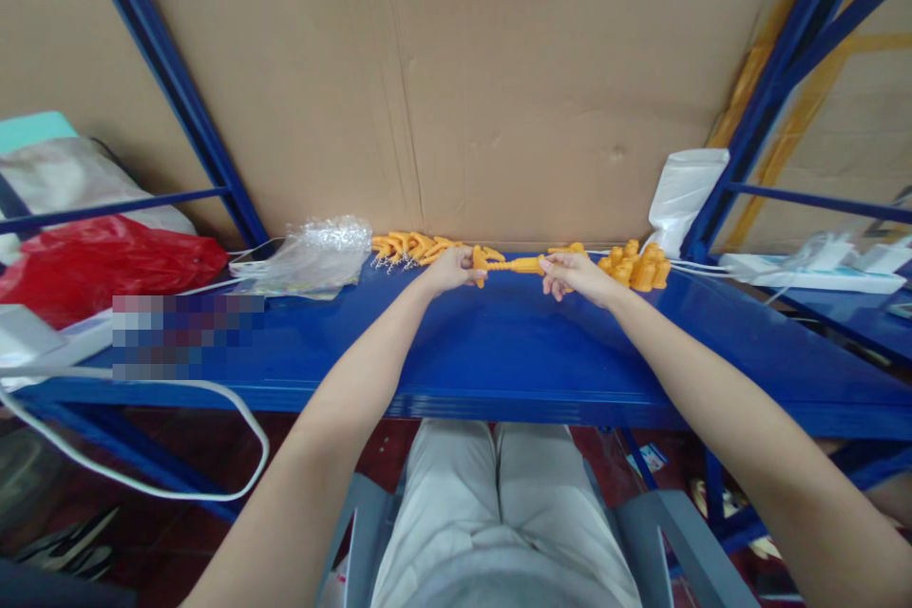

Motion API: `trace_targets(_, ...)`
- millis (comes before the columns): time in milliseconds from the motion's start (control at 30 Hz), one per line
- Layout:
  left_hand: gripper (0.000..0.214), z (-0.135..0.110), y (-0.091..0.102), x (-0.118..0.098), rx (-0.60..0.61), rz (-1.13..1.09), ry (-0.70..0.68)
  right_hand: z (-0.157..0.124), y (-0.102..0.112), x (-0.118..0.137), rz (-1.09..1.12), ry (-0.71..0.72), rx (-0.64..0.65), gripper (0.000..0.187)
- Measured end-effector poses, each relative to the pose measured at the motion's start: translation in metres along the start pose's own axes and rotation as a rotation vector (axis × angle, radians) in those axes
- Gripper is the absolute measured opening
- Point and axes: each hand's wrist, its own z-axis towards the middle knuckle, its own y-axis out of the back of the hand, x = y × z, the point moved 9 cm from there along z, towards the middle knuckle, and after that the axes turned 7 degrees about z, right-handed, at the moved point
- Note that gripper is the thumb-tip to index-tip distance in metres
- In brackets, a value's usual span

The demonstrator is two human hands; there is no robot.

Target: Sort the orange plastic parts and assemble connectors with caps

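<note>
Over the blue table, my left hand point(454, 272) is closed on one end of an orange plastic piece with a ridged, narrow shaft point(499, 265). My right hand point(574, 273) pinches its thicker other end point(525, 264). Whether this is one part or two joined parts, I cannot tell. Left of my left hand lie several curved orange pieces with small metal chains point(409, 247). Beside my right hand stand several orange knobbed, cup-like pieces point(645, 268). More orange plastic point(566, 249) shows behind the right hand, partly covered.
Clear plastic bags point(320, 252) lie at the left, near a red plastic bag point(121, 256). Behind the table rises a cardboard panel point(513, 95) between blue posts. At the right are a white pouch point(684, 195) and a power strip point(812, 273). A white cable point(260, 437) loops over the left front edge.
</note>
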Motion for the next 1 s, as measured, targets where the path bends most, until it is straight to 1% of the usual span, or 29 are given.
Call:
trace_targets(100, 0.016, 0.0001, -0.0005, -0.0008, 0.010, -0.011, -0.012, 0.0009, 0.0010, -0.0012, -0.004, -0.003, -0.011, 0.032)
trace_targets(233, 0.020, -0.0004, -0.0024, -0.0042, 0.036, -0.042, -0.049, 0.0024, 0.0032, -0.0038, -0.022, -0.005, -0.025, 0.043)
trace_targets(467, 0.018, -0.0016, -0.0017, -0.0042, 0.027, -0.045, -0.042, 0.0032, 0.0031, -0.0053, 0.038, -0.020, -0.016, 0.047)
trace_targets(600, 0.018, -0.0006, -0.0028, -0.0034, 0.032, -0.046, -0.050, 0.0021, 0.0023, -0.0054, 0.042, -0.030, -0.032, 0.051)
trace_targets(800, 0.020, -0.0035, -0.0018, -0.0068, 0.010, -0.052, -0.040, 0.0004, 0.0011, -0.0038, 0.071, -0.041, -0.068, 0.051)
trace_targets(900, 0.020, -0.0039, -0.0006, -0.0069, 0.034, -0.073, -0.052, 0.0009, 0.0021, -0.0030, 0.054, -0.025, -0.081, 0.052)
trace_targets(967, 0.021, -0.0035, 0.0009, -0.0043, 0.054, -0.089, -0.047, 0.0020, 0.0024, -0.0029, 0.024, 0.004, -0.080, 0.047)
trace_targets(1000, 0.022, -0.0034, 0.0019, -0.0024, 0.061, -0.095, -0.040, 0.0029, 0.0022, -0.0029, 0.006, 0.027, -0.077, 0.040)
